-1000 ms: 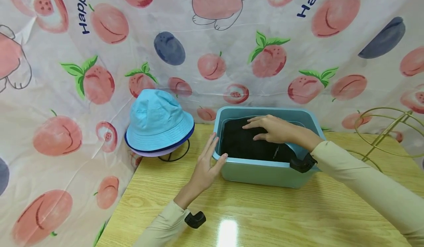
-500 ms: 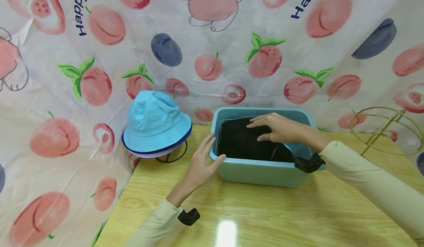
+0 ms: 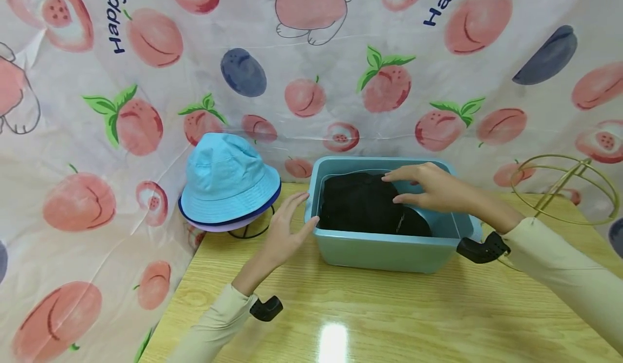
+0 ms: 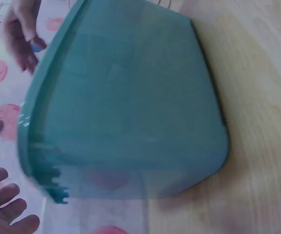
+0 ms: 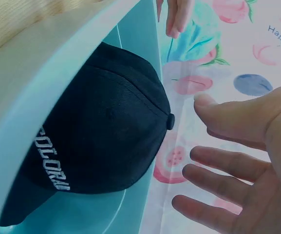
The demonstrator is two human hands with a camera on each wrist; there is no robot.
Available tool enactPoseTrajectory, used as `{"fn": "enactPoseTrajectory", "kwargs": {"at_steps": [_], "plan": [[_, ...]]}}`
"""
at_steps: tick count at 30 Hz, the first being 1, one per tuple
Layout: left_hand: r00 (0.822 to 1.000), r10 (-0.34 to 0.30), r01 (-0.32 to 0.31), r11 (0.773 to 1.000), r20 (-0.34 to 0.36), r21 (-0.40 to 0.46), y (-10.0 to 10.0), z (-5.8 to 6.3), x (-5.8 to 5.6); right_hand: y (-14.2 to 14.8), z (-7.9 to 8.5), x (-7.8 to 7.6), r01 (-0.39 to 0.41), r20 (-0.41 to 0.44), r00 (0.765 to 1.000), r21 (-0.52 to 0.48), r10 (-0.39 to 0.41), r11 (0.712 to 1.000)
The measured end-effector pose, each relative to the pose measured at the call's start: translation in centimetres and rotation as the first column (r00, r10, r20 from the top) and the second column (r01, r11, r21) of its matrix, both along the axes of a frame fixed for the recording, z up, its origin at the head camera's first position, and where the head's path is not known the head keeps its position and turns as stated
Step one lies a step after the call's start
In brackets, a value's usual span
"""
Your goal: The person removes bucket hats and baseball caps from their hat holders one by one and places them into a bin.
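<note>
A black baseball cap (image 3: 359, 203) with white lettering on its front (image 5: 52, 163) lies in a blue-green plastic bin (image 3: 375, 252). Above the right part of the bin hovers my right hand (image 3: 433, 188), its fingers extended and its thumb apart; nothing sits between them. In the right wrist view the cap's top button points toward that hand. My left hand (image 3: 286, 230) is just outside the bin's left end, fingers spread, fingertips close to the rim. The left wrist view shows the bin's outer wall (image 4: 125, 97) with that hand's fingers at the left edge.
At the back left, a light blue bucket hat (image 3: 226, 176) sits over navy and lilac brims on a black wire stand (image 3: 250, 236). A gold wire stand (image 3: 559, 190) rises at the right. Behind hangs a fruit-print cloth (image 3: 287, 44); everything stands on a wooden table (image 3: 389, 314).
My right hand has moved right and lifted off the cap, uncovering more of its crown and brim. The left hand has drifted slightly left, away from the bin's rim.
</note>
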State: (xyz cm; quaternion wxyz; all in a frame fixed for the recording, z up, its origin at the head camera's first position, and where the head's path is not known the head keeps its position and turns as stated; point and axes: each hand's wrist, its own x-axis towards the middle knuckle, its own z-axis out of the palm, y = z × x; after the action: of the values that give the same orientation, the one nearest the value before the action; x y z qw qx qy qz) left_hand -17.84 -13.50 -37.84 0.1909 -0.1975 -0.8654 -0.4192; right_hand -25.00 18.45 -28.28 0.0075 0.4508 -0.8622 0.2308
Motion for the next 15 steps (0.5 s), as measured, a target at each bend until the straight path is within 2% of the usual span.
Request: {"fn": "enactPoseTrajectory", "kwargs": {"at_steps": [6, 11, 15], "plan": [[0.999, 0.005, -0.007, 0.999, -0.050, -0.044, -1.6, 1.7, -0.3, 1.8, -0.2, 1.7, 0.027, -0.068, 0.997, -0.028, -0.029, 0.999], [0.999, 0.020, -0.021, 0.998, -0.031, -0.057, -2.8, 3.3, -0.5, 3.0, -0.7, 3.0, 0.061, -0.098, 0.993, -0.064, -0.067, 0.996], [0.999, 0.046, -0.047, 0.997, -0.026, -0.064, -3.7, 4.3, -0.5, 4.1, -1.2, 3.8, 0.126, -0.094, 0.987, -0.066, -0.132, 0.990]]}}
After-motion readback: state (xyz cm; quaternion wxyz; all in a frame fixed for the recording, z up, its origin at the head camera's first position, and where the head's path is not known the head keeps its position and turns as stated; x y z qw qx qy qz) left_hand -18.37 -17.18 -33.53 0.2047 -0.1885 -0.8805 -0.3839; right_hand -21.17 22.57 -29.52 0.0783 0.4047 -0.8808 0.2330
